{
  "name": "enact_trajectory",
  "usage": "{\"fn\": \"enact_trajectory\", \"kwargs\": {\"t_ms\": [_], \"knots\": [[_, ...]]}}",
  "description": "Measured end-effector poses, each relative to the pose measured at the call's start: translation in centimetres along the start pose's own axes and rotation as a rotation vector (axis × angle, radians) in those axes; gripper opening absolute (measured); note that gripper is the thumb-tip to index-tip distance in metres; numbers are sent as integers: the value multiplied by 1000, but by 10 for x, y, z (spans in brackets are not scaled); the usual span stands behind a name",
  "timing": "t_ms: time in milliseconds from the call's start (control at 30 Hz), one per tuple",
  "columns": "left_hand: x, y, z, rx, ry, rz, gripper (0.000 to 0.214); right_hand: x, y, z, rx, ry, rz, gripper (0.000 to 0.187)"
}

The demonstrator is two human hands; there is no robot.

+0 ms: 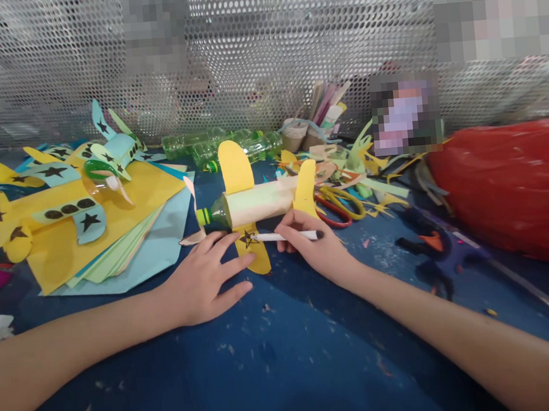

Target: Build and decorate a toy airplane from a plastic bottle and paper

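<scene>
R hand (308, 244) has a white marker (267, 237) pinched btw thumb & fingers, dark end pointing right, tip at the star (247, 239) on the near yellow wing (261, 263); any print on the barrel's too sm. to read. Star = black outline, part filled. L hand (204, 280) is just left of that grip, palm down, fingers spread, grasping nothing, fingertips touching the same wing. Bottle plane (262, 205) lies just beyond the grip, w/ pale paper wrap, green cap (202, 217) to the left. Scissors (333, 220), red & yellow handles, just right of grip; paper scraps (387, 187) farther beyond. Green bottles (212, 144) beyond the plane. Well left of grip: paper stack (162, 255), other planes (60, 200) about it, marked w/ solid black stars & ovals. Well right: glue gun (456, 245), any lettering blurred; red bag (505, 187) past it.
</scene>
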State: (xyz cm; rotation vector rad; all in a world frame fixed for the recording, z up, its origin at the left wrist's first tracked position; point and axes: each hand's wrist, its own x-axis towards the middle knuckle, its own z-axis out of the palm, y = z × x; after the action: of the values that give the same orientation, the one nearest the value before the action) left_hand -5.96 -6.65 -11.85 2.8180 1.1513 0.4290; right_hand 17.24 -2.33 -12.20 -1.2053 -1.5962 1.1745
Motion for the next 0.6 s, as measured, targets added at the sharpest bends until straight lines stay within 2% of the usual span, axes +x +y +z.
{"fn": "enact_trajectory", "kwargs": {"t_ms": [600], "knots": [[0,0,0,10,-18,-7,44,0,-1,0,-10,-15,-3,19]]}}
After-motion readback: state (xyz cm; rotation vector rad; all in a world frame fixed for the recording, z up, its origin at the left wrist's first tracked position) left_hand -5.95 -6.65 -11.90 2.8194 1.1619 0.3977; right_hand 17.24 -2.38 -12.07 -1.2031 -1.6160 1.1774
